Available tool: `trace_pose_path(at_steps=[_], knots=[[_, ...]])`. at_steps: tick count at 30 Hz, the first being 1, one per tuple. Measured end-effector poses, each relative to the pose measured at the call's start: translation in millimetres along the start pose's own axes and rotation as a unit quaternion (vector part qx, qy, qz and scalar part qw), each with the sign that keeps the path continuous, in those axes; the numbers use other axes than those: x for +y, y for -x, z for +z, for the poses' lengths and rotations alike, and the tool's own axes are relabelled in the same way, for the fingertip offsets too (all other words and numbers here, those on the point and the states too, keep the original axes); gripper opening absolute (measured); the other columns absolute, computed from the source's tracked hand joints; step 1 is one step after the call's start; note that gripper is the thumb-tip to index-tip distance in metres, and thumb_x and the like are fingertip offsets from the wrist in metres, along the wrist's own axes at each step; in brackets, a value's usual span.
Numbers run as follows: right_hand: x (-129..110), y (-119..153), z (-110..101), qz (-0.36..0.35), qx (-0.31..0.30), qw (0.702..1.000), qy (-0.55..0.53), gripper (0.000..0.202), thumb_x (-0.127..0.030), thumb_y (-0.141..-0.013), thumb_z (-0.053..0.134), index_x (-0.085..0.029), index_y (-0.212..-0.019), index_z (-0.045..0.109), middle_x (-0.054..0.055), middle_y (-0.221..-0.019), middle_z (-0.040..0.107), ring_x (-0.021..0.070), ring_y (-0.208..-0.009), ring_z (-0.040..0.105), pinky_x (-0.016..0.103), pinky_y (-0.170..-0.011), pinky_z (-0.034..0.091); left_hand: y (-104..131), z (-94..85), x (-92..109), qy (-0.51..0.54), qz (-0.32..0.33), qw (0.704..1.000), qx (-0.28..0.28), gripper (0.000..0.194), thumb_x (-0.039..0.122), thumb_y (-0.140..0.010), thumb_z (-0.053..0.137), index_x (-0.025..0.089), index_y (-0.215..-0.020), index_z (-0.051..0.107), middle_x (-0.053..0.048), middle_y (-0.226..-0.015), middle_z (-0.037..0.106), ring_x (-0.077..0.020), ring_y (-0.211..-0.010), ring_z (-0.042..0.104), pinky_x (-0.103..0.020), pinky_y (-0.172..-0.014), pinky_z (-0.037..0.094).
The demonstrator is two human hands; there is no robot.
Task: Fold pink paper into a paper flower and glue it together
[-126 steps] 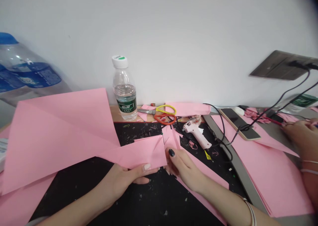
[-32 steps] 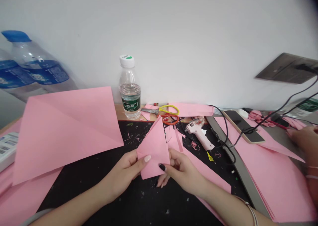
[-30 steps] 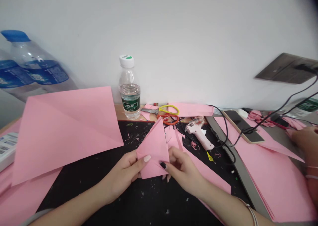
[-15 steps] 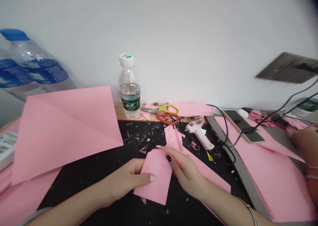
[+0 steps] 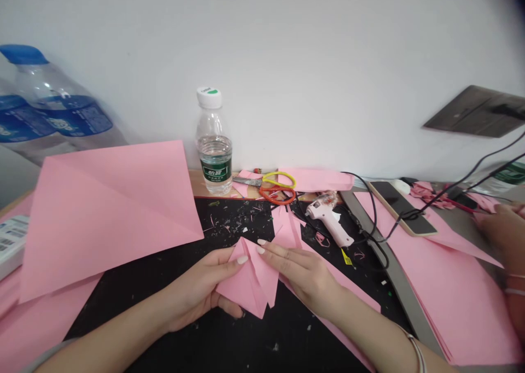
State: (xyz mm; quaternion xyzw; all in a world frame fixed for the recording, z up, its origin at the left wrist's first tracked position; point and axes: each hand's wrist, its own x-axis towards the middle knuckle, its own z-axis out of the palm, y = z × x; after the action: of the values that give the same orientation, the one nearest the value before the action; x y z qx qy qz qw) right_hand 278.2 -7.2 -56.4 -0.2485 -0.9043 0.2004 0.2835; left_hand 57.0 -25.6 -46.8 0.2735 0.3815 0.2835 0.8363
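A small pink folded paper [image 5: 250, 279] is held between my two hands above the black mat [image 5: 213, 351]. Its folds stand partly open, with a crease running down from the top point. My left hand [image 5: 205, 285] grips the left side, thumb on top and fingers beneath. My right hand [image 5: 303, 272] pinches the right edge, its fingertips near the top; its thumb is hidden. Beyond my right hand lie more pink paper pieces [image 5: 340, 285].
A water bottle [image 5: 214, 149], scissors [image 5: 279, 188] and a pink glue gun [image 5: 332, 220] with black cables stand or lie behind. Large pink sheets [image 5: 115, 214] are at left, and a phone [image 5: 402, 208] at right. Another person's hand [image 5: 504, 231] is at the far right.
The paper has turned and its folds have spread, showing a pointed top and a central crease. My left thumb has moved up, and my right fingers now lie along the right edge.
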Motion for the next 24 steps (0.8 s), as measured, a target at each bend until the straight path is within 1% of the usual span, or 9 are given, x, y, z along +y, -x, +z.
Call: trace_pose_path(at_steps=[4, 7, 12, 15, 17, 19, 21, 22, 24], knots=[[-1.6, -2.4, -2.8, -0.004, -0.051, 0.998, 0.024, 0.062, 0.004, -0.085, 0.032, -0.022, -0.141, 0.023, 0.01, -0.141, 0.038, 0.0158, -0.127, 0.037, 0.033, -0.099, 0.043, -0.9, -0.9, -0.9, -0.019, 0.02, 1.0, 0.012, 0.025, 0.034, -0.084, 0.058, 0.015, -0.1, 0.06, -0.002, -0.07, 0.066, -0.008, -0.052, 0.06, -0.017, -0.045, 0.055], [-4.4, -4.4, -4.9, -0.013, -0.073, 0.996, 0.05, 0.06, 0.003, -0.086, 0.028, -0.019, -0.142, 0.02, 0.011, -0.141, 0.037, 0.0156, -0.128, 0.036, 0.033, -0.099, 0.042, -1.0, -0.4, -1.4, -0.054, 0.028, 0.998, 0.011, 0.023, 0.032, -0.079, 0.064, 0.014, -0.093, 0.062, -0.001, -0.069, 0.064, -0.0074, -0.053, 0.059, -0.014, -0.043, 0.052], [-6.4, -5.5, -6.4, -0.03, -0.086, 0.993, 0.069, 0.055, -0.001, -0.088, 0.028, -0.016, -0.141, 0.024, 0.013, -0.14, 0.037, 0.0183, -0.127, 0.038, 0.036, -0.099, 0.042, -2.3, 0.5, -2.8, -0.087, 0.028, 0.995, 0.029, 0.025, 0.028, -0.074, 0.069, 0.014, -0.095, 0.061, 0.001, -0.066, 0.063, -0.0082, -0.052, 0.058, -0.013, -0.04, 0.05], [-6.8, -4.6, -4.4, -0.025, -0.074, 0.997, 0.02, 0.056, 0.0, -0.088, 0.027, -0.018, -0.141, 0.024, 0.011, -0.141, 0.037, 0.0176, -0.127, 0.038, 0.036, -0.1, 0.041, -4.0, -0.1, -3.5, -0.1, 0.027, 0.994, 0.033, 0.023, 0.027, -0.075, 0.068, 0.013, -0.091, 0.062, 0.001, -0.063, 0.062, -0.0086, -0.051, 0.058, -0.013, -0.039, 0.048], [-8.5, -3.9, -1.7, 0.019, -0.044, 0.998, -0.048, 0.057, -0.001, -0.088, 0.03, -0.022, -0.14, 0.025, 0.009, -0.14, 0.039, 0.0167, -0.125, 0.04, 0.035, -0.101, 0.039, -4.7, -1.0, -3.8, -0.115, 0.028, 0.993, 0.029, 0.02, 0.028, -0.075, 0.068, 0.012, -0.087, 0.063, 0.0, -0.061, 0.062, -0.0082, -0.048, 0.057, -0.013, -0.039, 0.048], [-11.6, -4.3, 1.3, 0.103, -0.006, 0.985, -0.136, 0.054, -0.005, -0.088, 0.035, -0.023, -0.139, 0.029, 0.008, -0.137, 0.044, 0.017, -0.121, 0.046, 0.034, -0.1, 0.041, -4.5, -2.0, -4.4, -0.13, 0.038, 0.991, 0.021, 0.02, 0.029, -0.076, 0.067, 0.011, -0.084, 0.064, 0.0, -0.061, 0.063, -0.0078, -0.046, 0.056, -0.014, -0.039, 0.047], [-15.9, -6.7, 3.0, 0.19, 0.017, 0.954, -0.233, 0.048, -0.012, -0.089, 0.041, -0.023, -0.135, 0.035, 0.008, -0.129, 0.053, 0.0183, -0.113, 0.054, 0.033, -0.093, 0.046, -3.5, -2.9, -5.1, -0.147, 0.052, 0.988, 0.015, 0.021, 0.03, -0.076, 0.066, 0.01, -0.085, 0.064, -0.001, -0.062, 0.064, -0.008, -0.045, 0.057, -0.015, -0.04, 0.048], [-18.1, -8.6, 3.1, 0.222, 0.016, 0.935, -0.276, 0.044, -0.015, -0.089, 0.043, -0.023, -0.132, 0.04, 0.007, -0.123, 0.057, 0.0188, -0.108, 0.057, 0.032, -0.088, 0.049, -2.8, -3.3, -5.4, -0.155, 0.059, 0.986, 0.015, 0.022, 0.03, -0.076, 0.066, 0.011, -0.087, 0.064, -0.001, -0.062, 0.065, -0.0085, -0.045, 0.057, -0.016, -0.04, 0.048], [-21.8, -13.2, 1.7, 0.252, 0.001, 0.905, -0.343, 0.035, -0.022, -0.091, 0.044, -0.022, -0.125, 0.049, 0.006, -0.111, 0.064, 0.0188, -0.097, 0.061, 0.03, -0.08, 0.05, -1.7, -3.7, -5.7, -0.171, 0.068, 0.983, 0.014, 0.023, 0.029, -0.075, 0.067, 0.011, -0.089, 0.063, -0.001, -0.062, 0.066, -0.0095, -0.045, 0.058, -0.017, -0.04, 0.049]])
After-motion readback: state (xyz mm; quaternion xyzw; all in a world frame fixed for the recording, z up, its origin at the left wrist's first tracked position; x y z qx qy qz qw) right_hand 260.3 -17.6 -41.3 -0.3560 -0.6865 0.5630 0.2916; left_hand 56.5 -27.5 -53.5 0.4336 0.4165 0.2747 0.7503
